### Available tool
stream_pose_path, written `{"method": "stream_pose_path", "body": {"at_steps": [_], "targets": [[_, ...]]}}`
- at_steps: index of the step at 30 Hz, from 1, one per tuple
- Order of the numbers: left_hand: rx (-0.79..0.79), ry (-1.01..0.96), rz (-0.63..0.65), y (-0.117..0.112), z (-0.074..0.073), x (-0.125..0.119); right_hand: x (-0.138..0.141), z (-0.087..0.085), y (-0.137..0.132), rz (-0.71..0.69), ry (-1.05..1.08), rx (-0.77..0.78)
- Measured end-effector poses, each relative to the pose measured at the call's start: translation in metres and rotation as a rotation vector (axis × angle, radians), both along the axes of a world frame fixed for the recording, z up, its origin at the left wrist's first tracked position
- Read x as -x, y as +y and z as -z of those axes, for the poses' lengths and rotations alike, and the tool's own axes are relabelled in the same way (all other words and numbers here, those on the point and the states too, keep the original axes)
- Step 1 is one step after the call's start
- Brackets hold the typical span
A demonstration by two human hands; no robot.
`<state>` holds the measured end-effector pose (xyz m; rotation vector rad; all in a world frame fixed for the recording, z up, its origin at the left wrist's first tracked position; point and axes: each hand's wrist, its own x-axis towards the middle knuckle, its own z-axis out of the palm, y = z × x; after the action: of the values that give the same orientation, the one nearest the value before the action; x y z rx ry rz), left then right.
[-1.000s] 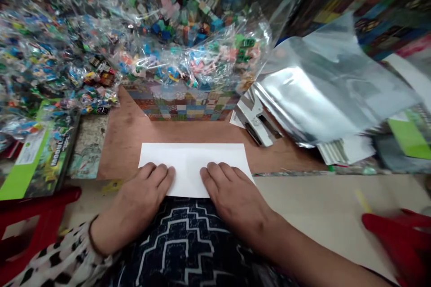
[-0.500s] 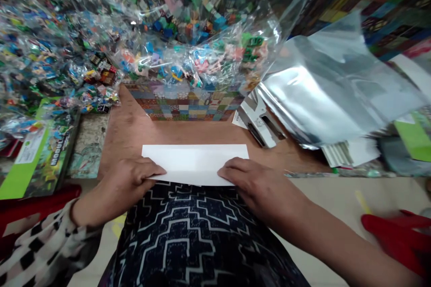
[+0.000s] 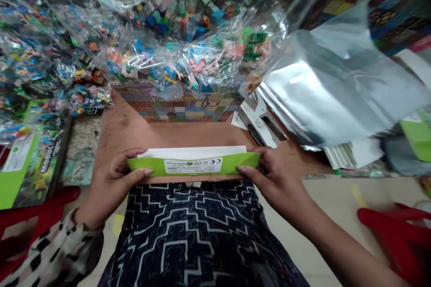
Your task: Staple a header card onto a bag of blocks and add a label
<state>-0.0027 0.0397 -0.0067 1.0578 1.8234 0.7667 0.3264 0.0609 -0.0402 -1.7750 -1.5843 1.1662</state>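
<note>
A folded card (image 3: 193, 167) stretches between my two hands at the table's front edge. Its bright green outer face bears a white label with small print and marks, upside down to me, while a strip of white inner side shows along the top. My left hand (image 3: 123, 172) pinches the left end, thumb on the green face. At the other end, my right hand (image 3: 271, 175) has its thumb on the green face and fingers behind. The fingertips behind the card are hidden.
A metal stapler (image 3: 264, 123) lies beside silvery plastic bags (image 3: 336, 89) at right. Behind the card stands a patterned box (image 3: 188, 107) holding clear bags of small colourful pieces. More bagged pieces (image 3: 40, 54) and printed green packs (image 3: 33, 157) are at left. A red stool (image 3: 387, 228) is at right.
The white side faced up under my fingers before; now the card's green labelled face shows towards me. Both hands have shifted outward to the card's ends.
</note>
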Motion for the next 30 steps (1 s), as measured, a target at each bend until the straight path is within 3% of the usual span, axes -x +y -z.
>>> {"method": "stream_pose_path", "body": {"at_steps": [2, 5, 11, 18, 21, 23, 26, 28, 30], "targets": [[-0.009, -0.036, -0.047, 0.002, 0.001, -0.006, 0.003, 0.006, -0.003, 0.032, -0.032, -0.025], [-0.043, 0.013, -0.012, 0.003, 0.006, -0.007, 0.005, 0.008, -0.004, 0.053, -0.115, -0.066], [-0.048, 0.237, 0.213, -0.003, 0.018, 0.005, 0.009, -0.001, 0.0, -0.08, -0.306, -0.184], [-0.16, 0.532, 0.45, 0.004, 0.011, 0.011, 0.01, -0.008, 0.005, -0.182, -0.438, -0.253], [-0.306, 0.736, 0.553, 0.004, 0.01, 0.015, 0.007, -0.006, 0.005, -0.21, -0.445, -0.29], [-0.459, 0.848, 0.638, 0.001, 0.011, 0.016, 0.005, -0.004, 0.004, -0.199, -0.471, -0.323], [-0.614, 0.878, 0.924, -0.005, 0.016, 0.013, 0.004, -0.002, 0.0, -0.18, -0.525, -0.359], [-0.64, 0.85, 1.069, -0.009, 0.019, 0.009, 0.004, -0.004, -0.003, -0.221, -0.551, -0.35], [-0.628, 0.842, 1.088, -0.013, 0.021, 0.005, 0.005, -0.009, -0.006, -0.286, -0.595, -0.35]]}}
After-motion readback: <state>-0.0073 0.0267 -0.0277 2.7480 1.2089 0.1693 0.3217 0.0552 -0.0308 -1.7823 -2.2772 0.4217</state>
